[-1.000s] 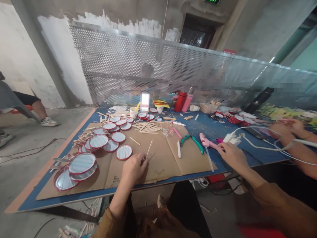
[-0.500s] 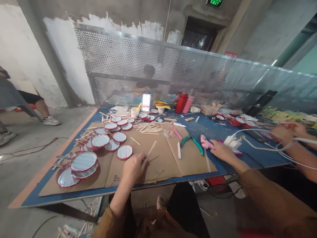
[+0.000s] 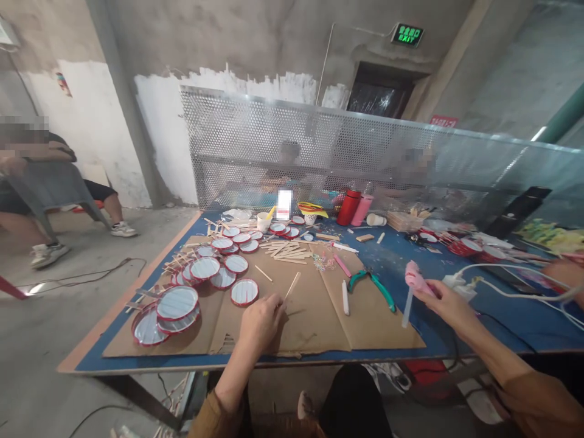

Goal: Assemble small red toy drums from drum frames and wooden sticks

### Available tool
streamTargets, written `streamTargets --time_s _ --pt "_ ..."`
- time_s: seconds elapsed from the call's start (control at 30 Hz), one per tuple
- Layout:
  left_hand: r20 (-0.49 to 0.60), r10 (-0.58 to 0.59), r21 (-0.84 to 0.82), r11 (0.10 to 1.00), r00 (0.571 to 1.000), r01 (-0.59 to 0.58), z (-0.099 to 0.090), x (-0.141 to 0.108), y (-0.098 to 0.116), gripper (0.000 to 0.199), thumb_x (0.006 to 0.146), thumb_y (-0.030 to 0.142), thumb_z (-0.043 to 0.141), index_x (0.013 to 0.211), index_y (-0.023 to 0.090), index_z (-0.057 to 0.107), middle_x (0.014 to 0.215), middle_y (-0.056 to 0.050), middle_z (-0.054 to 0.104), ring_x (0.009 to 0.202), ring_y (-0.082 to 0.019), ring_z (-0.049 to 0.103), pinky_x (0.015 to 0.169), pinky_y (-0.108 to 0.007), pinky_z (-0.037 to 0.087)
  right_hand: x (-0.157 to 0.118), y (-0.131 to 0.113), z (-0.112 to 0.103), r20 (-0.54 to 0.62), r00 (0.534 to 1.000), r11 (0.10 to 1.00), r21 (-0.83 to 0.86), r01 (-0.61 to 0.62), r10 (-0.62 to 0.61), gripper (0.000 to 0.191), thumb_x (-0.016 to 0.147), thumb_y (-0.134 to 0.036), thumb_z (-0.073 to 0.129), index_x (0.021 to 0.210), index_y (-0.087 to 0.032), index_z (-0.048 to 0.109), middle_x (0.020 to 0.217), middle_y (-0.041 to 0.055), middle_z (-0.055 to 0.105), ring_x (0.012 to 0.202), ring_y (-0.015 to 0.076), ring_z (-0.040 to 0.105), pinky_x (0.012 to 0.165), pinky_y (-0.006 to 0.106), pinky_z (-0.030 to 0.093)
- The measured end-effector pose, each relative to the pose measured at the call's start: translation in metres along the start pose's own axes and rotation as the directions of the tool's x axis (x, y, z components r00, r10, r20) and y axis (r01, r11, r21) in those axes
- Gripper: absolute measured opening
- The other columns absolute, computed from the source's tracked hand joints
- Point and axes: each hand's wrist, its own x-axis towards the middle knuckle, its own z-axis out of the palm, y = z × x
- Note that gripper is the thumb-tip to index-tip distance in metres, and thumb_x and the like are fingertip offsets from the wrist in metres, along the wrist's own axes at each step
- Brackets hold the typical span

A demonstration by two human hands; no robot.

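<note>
Now the pink hot-glue gun [image 3: 414, 277] is gripped in the right hand [image 3: 444, 306], with the fingers closed around it. It is held raised above the blue worktop [image 3: 506, 331], whereas in the earlier frames it was lying on the worktop. A long clear glue rod [image 3: 406, 309] is seen slanting down from it, just past the right edge of the cardboard sheet [image 3: 292, 331].

A thin wooden stick [image 3: 292, 285] is pinched narrowly in the fingers of the left hand [image 3: 261, 325], much as it was before. It is tilted upward, and its lower end is hidden by the hand, which is kept over the cardboard sheet. Just beside that hand lies a red-rimmed round mirror [image 3: 244, 292], and many similar mirrors [image 3: 177, 303] are laid out further left, some with wooden sticks attached.

Green-handled pliers [image 3: 371, 291] and a white glue stick [image 3: 345, 298] are left lying on the cardboard between the hands. A white power adapter [image 3: 458, 286] with its cable is placed near the right hand. A co-worker's hand [image 3: 566, 274], clearly seen earlier, is now mostly cut off by the right edge. More of the seated person [image 3: 36, 182] on the left is also shown, since the view is tilted higher.
</note>
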Motion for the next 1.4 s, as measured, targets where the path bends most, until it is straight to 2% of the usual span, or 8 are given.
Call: streamTargets --time_s 0.1,0.27,0.5,0.67,0.83,1.1,1.27,1.4 --pt "-0.036 -0.003 -0.010 1.000 0.999 0.003 0.001 0.000 -0.001 0.019 0.094 0.029 0.040 0.088 0.021 0.057 0.098 -0.003 0.067 0.089 -0.015 0.063 0.066 -0.023 0.036 -0.010 -0.013 -0.003 0.015 0.994 0.942 0.320 -0.103 0.104 0.035 0.061 -0.043 0.070 0.089 -0.024 0.061 0.076 0.0048 0.065 0.066 0.0246 0.063 0.057 0.035 0.052" --pt "-0.056 -0.127 -0.010 0.992 0.990 0.127 0.002 0.002 0.000 0.024 0.097 0.030 0.032 0.096 0.021 0.055 0.089 -0.004 0.068 0.083 -0.016 0.065 0.061 -0.024 0.034 -0.028 -0.058 -0.003 0.157 0.977 0.783 0.585 -0.211 0.146 0.039 0.057 -0.040 0.078 0.090 -0.025 0.063 0.093 0.0065 0.066 0.080 0.0232 0.065 0.053 0.026 0.051" --pt "0.010 -0.176 0.079 0.981 0.984 0.175 -0.005 0.004 0.006 0.029 0.095 0.036 0.033 0.096 0.023 0.060 0.087 -0.006 0.071 0.081 -0.019 0.066 0.060 -0.024 0.036 -0.071 -0.129 0.041 0.435 0.887 0.568 0.773 -0.281 -0.153 0.042 0.067 -0.042 0.077 0.099 -0.020 0.063 0.087 0.0065 0.064 0.064 0.0150 0.059 0.046 0.022 0.044" --pt "-0.003 -0.221 0.024 0.975 0.975 0.221 -0.009 0.005 0.006 0.029 0.093 0.036 0.038 0.094 0.023 0.063 0.091 -0.007 0.071 0.082 -0.017 0.065 0.063 -0.024 0.037 -0.093 -0.170 0.083 0.566 0.747 0.564 0.764 -0.314 -0.350 0.039 0.070 -0.046 0.074 0.094 -0.017 0.064 0.083 0.0055 0.062 0.061 0.0125 0.055 0.048 0.022 0.041" --pt "-0.013 -0.223 -0.168 0.961 0.975 0.218 -0.009 0.003 0.001 0.028 0.092 0.032 0.039 0.088 0.021 0.064 0.069 -0.003 0.067 0.062 -0.014 0.061 0.058 -0.022 0.035 -0.094 -0.200 0.110 0.591 0.680 0.588 0.758 -0.282 -0.435 0.041 0.069 -0.053 0.072 0.086 -0.018 0.064 0.078 0.0046 0.063 0.057 0.0125 0.054 0.046 0.024 0.040" --pt "-0.024 -0.224 -0.334 0.920 0.974 0.203 -0.005 0.002 -0.004 0.031 0.093 0.033 0.035 0.086 0.020 0.062 0.053 0.001 0.057 0.049 -0.012 0.053 0.053 -0.022 0.033 -0.098 -0.192 0.130 0.511 0.723 0.542 0.810 -0.224 -0.465 0.041 0.069 -0.055 0.070 0.087 -0.019 0.063 0.069 0.0014 0.058 0.053 0.0118 0.049 0.046 0.025 0.038" --pt "-0.097 -0.198 -0.258 0.951 0.975 0.168 -0.001 0.002 -0.006 0.025 0.092 0.032 0.040 0.087 0.020 0.061 0.076 -0.004 0.066 0.068 -0.014 0.059 0.058 -0.023 0.033 -0.088 -0.173 0.102 0.522 0.756 0.703 0.702 -0.116 -0.396 0.042 0.071 -0.059 0.068 0.075 -0.017 0.060 0.058 0.0010 0.055 0.049 0.0112 0.045 0.044 0.025 0.034" --pt "-0.106 -0.188 -0.263 0.952 0.976 0.155 0.001 0.001 -0.008 0.024 0.093 0.032 0.039 0.089 0.020 0.059 0.076 -0.003 0.065 0.070 -0.014 0.059 0.061 -0.023 0.034 -0.062 -0.140 0.074 0.388 0.875 0.809 0.588 0.006 -0.289 0.044 0.069 -0.060 0.068 0.081 -0.018 0.063 0.061 0.0004 0.058 0.052 0.0120 0.048 0.048 0.025 0.039"
